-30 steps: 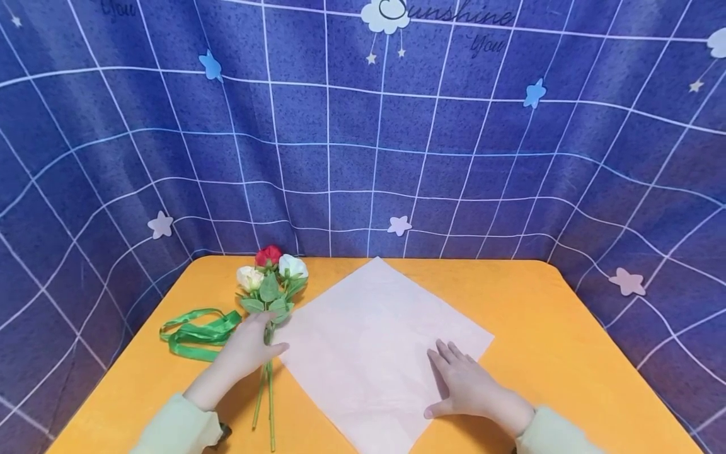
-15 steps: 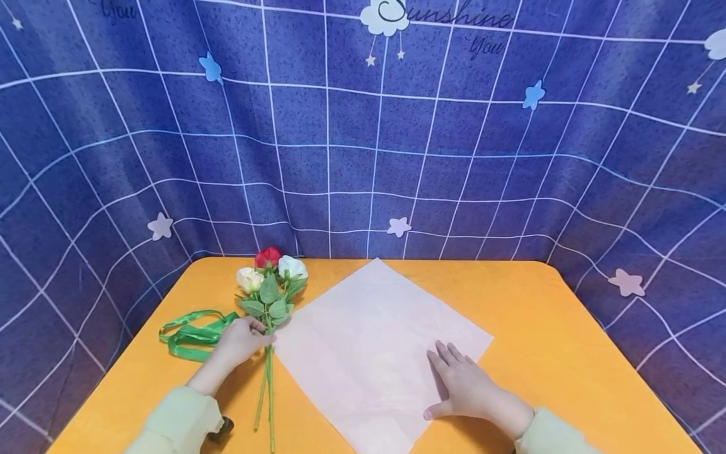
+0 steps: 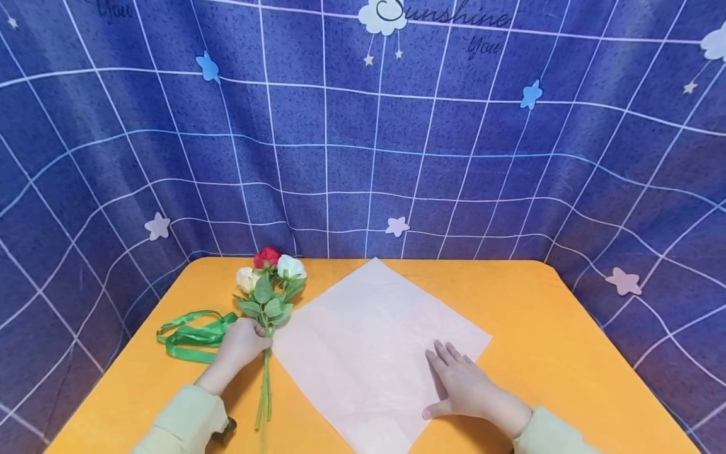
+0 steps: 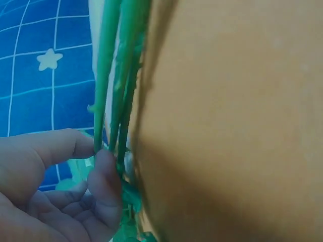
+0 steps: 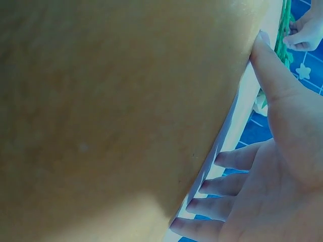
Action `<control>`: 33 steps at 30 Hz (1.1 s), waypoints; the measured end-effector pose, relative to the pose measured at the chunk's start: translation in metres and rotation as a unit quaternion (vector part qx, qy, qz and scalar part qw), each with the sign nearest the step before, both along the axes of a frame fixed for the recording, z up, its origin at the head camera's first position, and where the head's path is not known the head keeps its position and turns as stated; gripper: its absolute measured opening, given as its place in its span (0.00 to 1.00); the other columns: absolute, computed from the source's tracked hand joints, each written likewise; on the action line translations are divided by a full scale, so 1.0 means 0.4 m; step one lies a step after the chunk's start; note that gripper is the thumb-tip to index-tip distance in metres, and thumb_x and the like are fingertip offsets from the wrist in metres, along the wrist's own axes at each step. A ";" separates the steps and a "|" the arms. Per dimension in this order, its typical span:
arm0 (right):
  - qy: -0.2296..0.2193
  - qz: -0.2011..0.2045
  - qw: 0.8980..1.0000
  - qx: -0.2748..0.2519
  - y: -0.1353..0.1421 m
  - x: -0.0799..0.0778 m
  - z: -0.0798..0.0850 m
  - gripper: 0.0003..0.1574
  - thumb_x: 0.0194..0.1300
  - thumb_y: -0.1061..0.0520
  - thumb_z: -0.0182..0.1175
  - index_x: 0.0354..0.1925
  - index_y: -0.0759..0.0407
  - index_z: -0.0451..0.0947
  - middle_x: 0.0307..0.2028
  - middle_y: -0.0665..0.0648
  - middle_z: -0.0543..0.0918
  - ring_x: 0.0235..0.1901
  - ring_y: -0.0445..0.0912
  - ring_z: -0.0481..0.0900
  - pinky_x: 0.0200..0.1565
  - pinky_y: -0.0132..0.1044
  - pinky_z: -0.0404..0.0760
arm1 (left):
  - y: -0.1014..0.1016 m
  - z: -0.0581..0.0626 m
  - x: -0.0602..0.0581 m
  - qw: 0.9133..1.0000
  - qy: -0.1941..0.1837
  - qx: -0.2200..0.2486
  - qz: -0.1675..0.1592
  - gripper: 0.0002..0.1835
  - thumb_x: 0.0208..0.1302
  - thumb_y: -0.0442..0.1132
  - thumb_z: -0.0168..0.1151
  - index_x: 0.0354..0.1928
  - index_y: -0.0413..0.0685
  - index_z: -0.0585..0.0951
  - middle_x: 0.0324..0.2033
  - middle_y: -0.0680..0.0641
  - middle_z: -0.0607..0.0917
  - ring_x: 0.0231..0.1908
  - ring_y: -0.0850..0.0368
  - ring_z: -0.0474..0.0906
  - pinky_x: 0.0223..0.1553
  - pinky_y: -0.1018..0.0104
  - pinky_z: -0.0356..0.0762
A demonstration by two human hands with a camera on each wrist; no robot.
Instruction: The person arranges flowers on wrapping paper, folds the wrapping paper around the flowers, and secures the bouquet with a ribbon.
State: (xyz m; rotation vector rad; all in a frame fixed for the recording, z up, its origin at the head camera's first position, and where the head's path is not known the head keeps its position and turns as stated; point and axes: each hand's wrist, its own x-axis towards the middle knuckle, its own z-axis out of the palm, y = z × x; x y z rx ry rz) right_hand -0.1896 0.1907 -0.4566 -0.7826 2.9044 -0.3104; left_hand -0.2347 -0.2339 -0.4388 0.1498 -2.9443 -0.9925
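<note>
Three long-stemmed artificial roses, a red rose [image 3: 266,256], a pale white rose [image 3: 291,267] and a cream rose [image 3: 247,279], lie bunched at the left of the table. My left hand [image 3: 242,343] pinches their green stems [image 3: 265,391] just below the leaves. In the left wrist view, thumb and forefinger of the left hand [image 4: 60,186] meet at the stems [image 4: 108,75]. Right of the roses lies a pale pink sheet of wrapping paper [image 3: 368,340], turned like a diamond. My right hand [image 3: 467,384] rests on its right side, fingers spread and straight.
A loosely looped green ribbon [image 3: 193,337] lies left of the left hand. The orange table [image 3: 544,328] is bordered at the back and sides by a blue gridded curtain [image 3: 351,157] with stars.
My left hand, earlier spread over the stems, has drawn its fingers in and now pinches them. The stem ends are gathered closer and shifted slightly left. The right hand stays in place.
</note>
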 end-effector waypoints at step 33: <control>-0.018 -0.008 1.000 -0.011 -0.007 0.014 0.015 0.72 0.38 0.23 0.65 0.66 0.70 0.60 0.67 0.75 0.56 0.66 0.70 0.54 0.59 0.66 0.60 | 0.106 0.163 0.024 0.992 0.049 0.109 -0.040 0.08 0.55 0.35 0.66 0.33 0.37 0.80 0.18 0.49 0.83 0.15 0.56 0.79 0.20 0.65 0.78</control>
